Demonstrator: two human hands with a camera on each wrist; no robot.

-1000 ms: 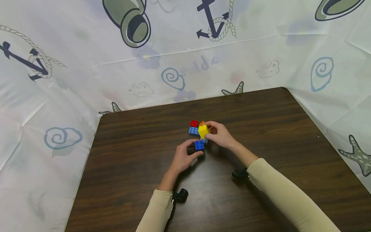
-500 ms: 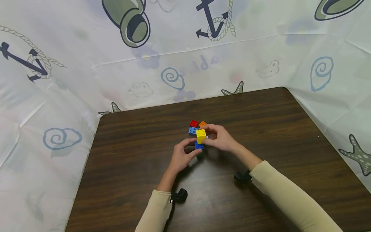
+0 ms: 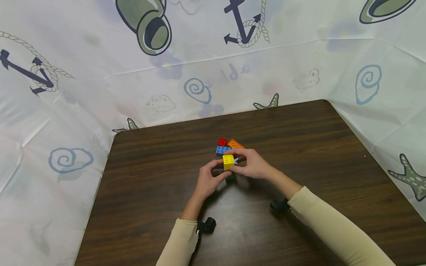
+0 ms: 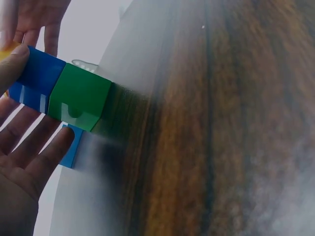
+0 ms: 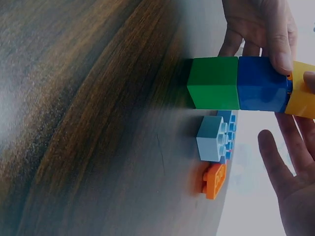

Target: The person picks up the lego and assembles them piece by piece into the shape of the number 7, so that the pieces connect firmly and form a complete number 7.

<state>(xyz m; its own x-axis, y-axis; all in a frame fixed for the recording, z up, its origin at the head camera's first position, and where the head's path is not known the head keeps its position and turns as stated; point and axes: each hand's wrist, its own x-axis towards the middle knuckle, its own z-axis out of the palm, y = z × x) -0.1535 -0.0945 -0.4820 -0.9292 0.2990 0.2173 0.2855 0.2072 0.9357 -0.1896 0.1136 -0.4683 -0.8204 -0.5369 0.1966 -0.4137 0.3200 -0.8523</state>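
Under yellow brick [image 3: 228, 162], half-hidden blue brick [image 5: 258, 87]

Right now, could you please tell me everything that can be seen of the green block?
The green block is a smooth, glossy, box-shaped piece that looks like plastic. It sits upright on the dark wood-look table, at the bottom of a stack, with the dark blue block covering its top. The left hand is close, but contact is unclear.
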